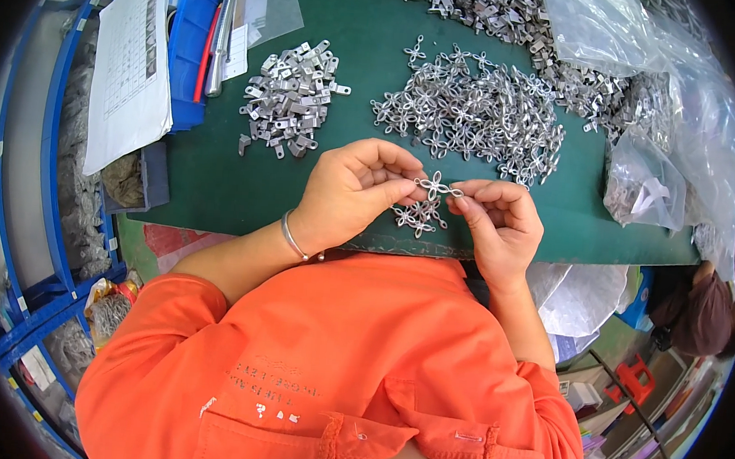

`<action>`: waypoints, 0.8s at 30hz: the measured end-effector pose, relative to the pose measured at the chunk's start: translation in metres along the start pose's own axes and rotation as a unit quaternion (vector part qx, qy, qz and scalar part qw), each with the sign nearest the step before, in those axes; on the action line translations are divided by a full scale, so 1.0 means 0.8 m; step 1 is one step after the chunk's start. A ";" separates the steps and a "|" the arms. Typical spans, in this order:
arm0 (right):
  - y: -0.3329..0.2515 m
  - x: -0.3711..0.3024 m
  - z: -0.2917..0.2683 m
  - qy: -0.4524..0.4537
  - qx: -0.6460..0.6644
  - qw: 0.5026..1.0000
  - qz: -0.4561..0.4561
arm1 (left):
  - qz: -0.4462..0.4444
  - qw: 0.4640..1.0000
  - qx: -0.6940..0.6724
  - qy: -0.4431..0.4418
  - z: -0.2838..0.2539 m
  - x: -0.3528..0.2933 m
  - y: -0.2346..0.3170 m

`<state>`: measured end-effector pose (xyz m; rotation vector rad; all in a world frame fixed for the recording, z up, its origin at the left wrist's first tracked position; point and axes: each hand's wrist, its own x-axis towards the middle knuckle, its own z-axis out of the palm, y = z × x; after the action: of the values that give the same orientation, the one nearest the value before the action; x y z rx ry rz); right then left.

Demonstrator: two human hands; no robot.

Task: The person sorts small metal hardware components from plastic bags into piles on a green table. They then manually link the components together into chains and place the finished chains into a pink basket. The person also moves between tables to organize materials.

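Note:
Between my two hands a silver flower-shaped metal piece [436,184] with open loop petals is held up over the near edge of the table. My left hand [360,183] pinches its left end between thumb and fingers. On the other side, my right hand [499,221] pinches the right end. Just below it on the green tabletop lies a small group of similar flower pieces [419,219], partly hidden by my hands. Farther back spreads a large heap of the same flower pieces [484,110].
Small bent metal brackets [290,98] form a pile at the left, with more brackets [490,14] at the far right. Clear plastic bags [648,179] line the right side. A blue bin [192,50], paper sheets [133,64] and a blue rack [54,126] stand left.

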<state>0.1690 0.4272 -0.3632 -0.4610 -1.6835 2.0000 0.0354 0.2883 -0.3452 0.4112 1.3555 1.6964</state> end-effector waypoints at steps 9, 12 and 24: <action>0.003 0.000 0.001 -0.015 -0.195 0.968 -0.157 | 0.072 0.996 0.053 0.011 -0.004 -0.005 -0.010; -0.001 0.011 0.000 -0.070 -0.277 0.935 -0.213 | 0.153 0.966 0.206 0.014 -0.016 -0.009 -0.017; 0.015 0.052 0.018 -0.016 -0.535 0.815 -0.221 | 0.147 0.918 0.368 0.015 -0.023 -0.014 -0.009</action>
<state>0.1255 0.4373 -0.3703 -0.3233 -2.5324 0.5860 0.0316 0.2685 -0.3552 1.0609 2.0171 1.3576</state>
